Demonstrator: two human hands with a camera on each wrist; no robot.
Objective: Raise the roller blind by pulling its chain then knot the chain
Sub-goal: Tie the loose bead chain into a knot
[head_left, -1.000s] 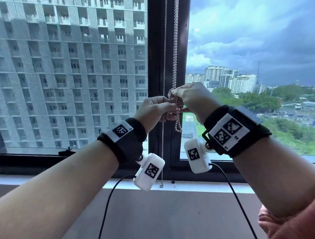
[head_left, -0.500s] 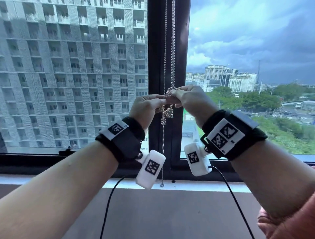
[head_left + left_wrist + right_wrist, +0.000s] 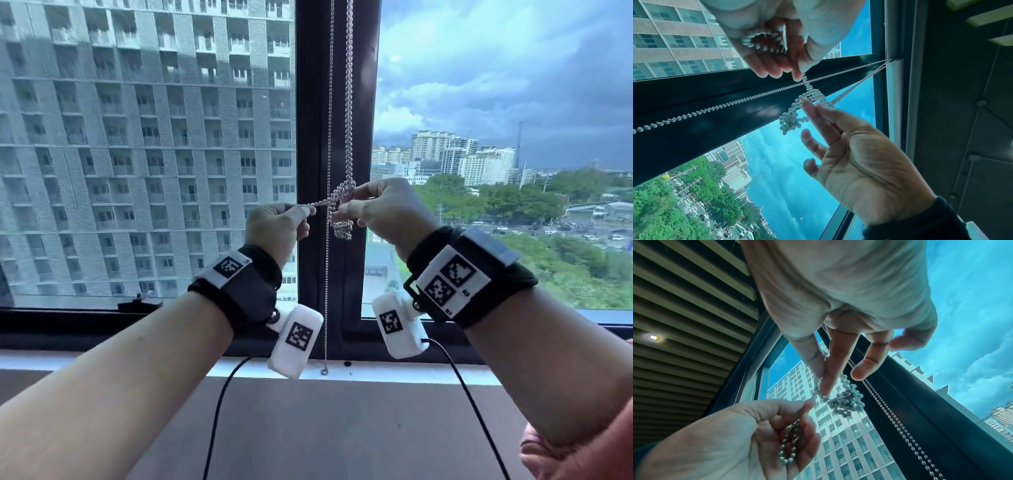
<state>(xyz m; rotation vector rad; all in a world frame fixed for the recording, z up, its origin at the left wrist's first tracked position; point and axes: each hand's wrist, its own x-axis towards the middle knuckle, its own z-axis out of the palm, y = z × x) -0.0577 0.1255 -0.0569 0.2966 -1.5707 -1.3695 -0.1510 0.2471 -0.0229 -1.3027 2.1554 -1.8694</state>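
Observation:
A silver bead chain (image 3: 348, 102) hangs in front of the dark window mullion (image 3: 310, 137). A loose knot (image 3: 343, 192) sits in it at hand height, with a bunched loop (image 3: 343, 230) dangling below. My left hand (image 3: 307, 212) pinches a strand that runs tight from the knot to the left; more chain (image 3: 788, 444) lies curled in its palm. My right hand (image 3: 343, 206) pinches the chain at the knot (image 3: 810, 97) between thumb and forefinger, its other fingers spread. A thinner strand (image 3: 326, 308) hangs straight down to the sill.
The white window sill (image 3: 394, 371) runs below the hands, with a brown surface (image 3: 342, 428) in front of it. Black cables (image 3: 219, 411) trail from both wrist cameras. Glass panes flank the mullion. A slatted ceiling (image 3: 684, 305) is overhead.
My hands have drawn apart. The left hand has pulled its strand out to the left, so the chain now runs tight between the hands and the dangling loop is shorter and bunched.

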